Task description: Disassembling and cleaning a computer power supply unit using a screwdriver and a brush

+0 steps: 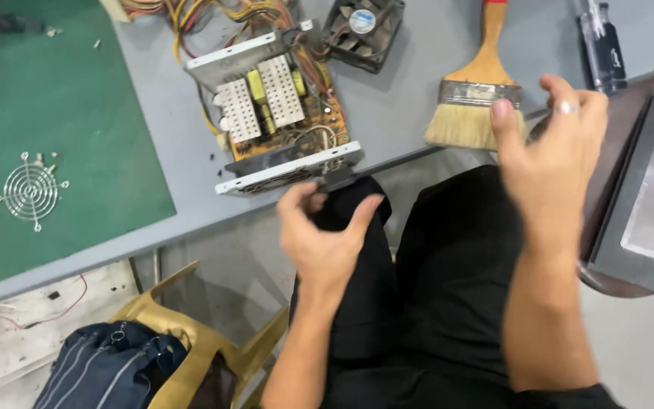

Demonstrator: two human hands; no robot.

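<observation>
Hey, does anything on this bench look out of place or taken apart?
Yes. The power supply sits opened at the table edge, circuit board and wires exposed. Its wire fan guard lies apart on the green mat. The loose fan lies behind.

Both hands hang bare and open-fingered off the grey table's edge [191,216], the left hand [323,238] just below the opened power supply [278,113], the right hand [550,151] beside the paintbrush [478,91], a fan grille [32,191] well apart.
</observation>
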